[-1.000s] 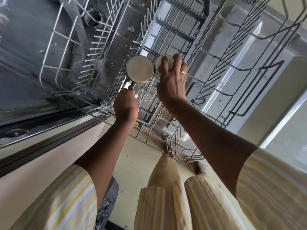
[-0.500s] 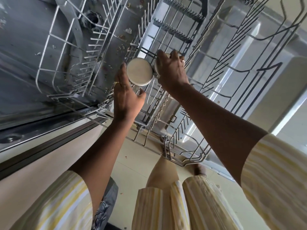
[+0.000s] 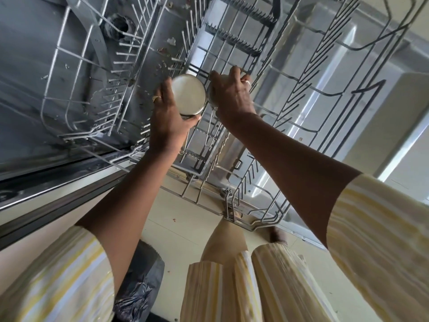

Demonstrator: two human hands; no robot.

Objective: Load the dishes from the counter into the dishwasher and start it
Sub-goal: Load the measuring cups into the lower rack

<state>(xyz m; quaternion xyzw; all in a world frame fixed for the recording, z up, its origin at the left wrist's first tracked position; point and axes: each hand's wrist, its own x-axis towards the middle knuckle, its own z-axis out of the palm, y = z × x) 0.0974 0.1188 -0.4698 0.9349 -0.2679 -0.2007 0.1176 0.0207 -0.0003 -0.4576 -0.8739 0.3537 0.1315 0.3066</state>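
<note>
Tub (image 3: 34,54) sits left of the rack (image 3: 234,41); crumbs are on its floor, no dishes visible in it. Left hand (image 3: 167,117) is over the rack's left half, fingers (image 3: 166,89) and thumb wrapped round the wall of the left cup (image 3: 189,95). The cup's base faces the camera, so it's mouth-down. Presumably that's so it drains and the spray reaches inside. The side grip keeps the base clear and lets the rim be steered between the tines. I can't tell whether the rim is already touching the rack wires or just above them. The right cup (image 3: 211,98) is just beside it toward the rack's middle, and the two look to be touching or nearly so. Only a sliver of it shows. Right hand (image 3: 232,94) covers it from above, fingers (image 3: 235,72) curled over the far side and clamped on it. The top grip looks meant for pressing it straight down into the same tine row. Both cups are at the rack, about mid-depth, and neither is released. Judgement: this is the seating step. The pairing keeps the row compact, but steel on steel could knock one cup over on release. Right of the rack there's bare wire and the steel door (image 3: 348,54). Nothing is loaded there.
</note>
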